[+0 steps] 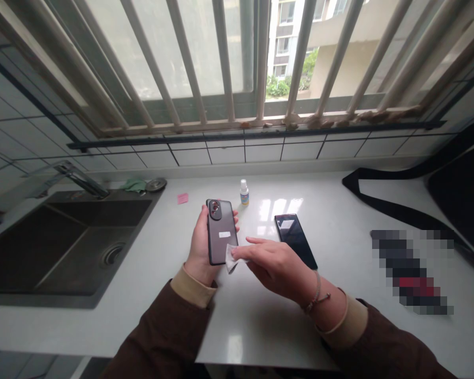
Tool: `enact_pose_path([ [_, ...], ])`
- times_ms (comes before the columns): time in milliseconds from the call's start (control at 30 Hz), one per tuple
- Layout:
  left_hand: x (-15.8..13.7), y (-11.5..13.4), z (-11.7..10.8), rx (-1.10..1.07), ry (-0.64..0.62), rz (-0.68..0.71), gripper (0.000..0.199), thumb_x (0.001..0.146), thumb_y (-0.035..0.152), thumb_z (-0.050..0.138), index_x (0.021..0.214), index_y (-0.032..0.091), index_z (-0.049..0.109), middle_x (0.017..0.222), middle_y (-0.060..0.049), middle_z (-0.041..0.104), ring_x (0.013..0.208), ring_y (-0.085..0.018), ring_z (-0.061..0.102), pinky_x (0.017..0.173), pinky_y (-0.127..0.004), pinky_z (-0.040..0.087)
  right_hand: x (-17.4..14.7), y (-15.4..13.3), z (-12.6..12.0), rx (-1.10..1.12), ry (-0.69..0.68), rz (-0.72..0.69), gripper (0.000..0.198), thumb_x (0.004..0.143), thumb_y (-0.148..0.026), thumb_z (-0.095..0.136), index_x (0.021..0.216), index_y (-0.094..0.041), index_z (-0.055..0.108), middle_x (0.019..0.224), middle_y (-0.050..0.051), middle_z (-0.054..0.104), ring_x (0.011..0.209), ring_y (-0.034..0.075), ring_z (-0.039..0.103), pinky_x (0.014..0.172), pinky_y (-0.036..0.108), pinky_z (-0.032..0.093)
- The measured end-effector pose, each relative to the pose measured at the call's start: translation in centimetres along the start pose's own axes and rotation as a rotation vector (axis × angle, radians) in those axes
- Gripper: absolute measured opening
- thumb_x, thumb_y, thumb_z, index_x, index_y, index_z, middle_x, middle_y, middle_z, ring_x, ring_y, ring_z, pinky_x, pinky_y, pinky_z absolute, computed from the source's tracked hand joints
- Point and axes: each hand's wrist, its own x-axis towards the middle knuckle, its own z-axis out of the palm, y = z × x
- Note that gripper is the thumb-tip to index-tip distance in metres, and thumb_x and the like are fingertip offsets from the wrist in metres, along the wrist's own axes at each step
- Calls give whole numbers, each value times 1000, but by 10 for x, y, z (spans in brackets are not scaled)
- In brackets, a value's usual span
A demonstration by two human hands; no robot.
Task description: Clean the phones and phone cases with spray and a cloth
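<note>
My left hand (200,245) is wrapped around a smartphone (222,223) in a dark-edged case, its camera side facing me and a small white label on its back. Pinched in the fingers of my right hand (274,263) is a small white wipe (231,260), which touches the lower right corner of the phone. A second phone (295,237), dark and glossy, lies flat on the counter just beyond my right hand. Behind the held phone stands a small white spray bottle (244,193) with a colored label.
To the left is a dark sink (126,216) with a faucet (82,179); a green cloth (134,185) lies at its back edge. A pink note (182,198) lies on the white counter (174,326). At right are a black strap (395,202) and a pixelated item (411,271).
</note>
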Motion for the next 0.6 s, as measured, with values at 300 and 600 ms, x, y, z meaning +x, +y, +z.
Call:
enact_pose_path([
  [300,4,-1,-2,334,97,202,54,97,66,60,119,18,70,98,-9,78,69,-17,69,60,-27,56,0,2,-13,410,294,330,18,106,-26,58,110,-22,75,95,3,79,79,17,73,70,28,61],
  [600,6,-30,21,1644,7,474,47,96,51,65,136,26,69,108,-13,76,106,-34,69,97,-42,48,-1,14,-16,168,612,497,23,107,-36,56,112,-23,75,98,3,76,86,20,71,80,34,58],
])
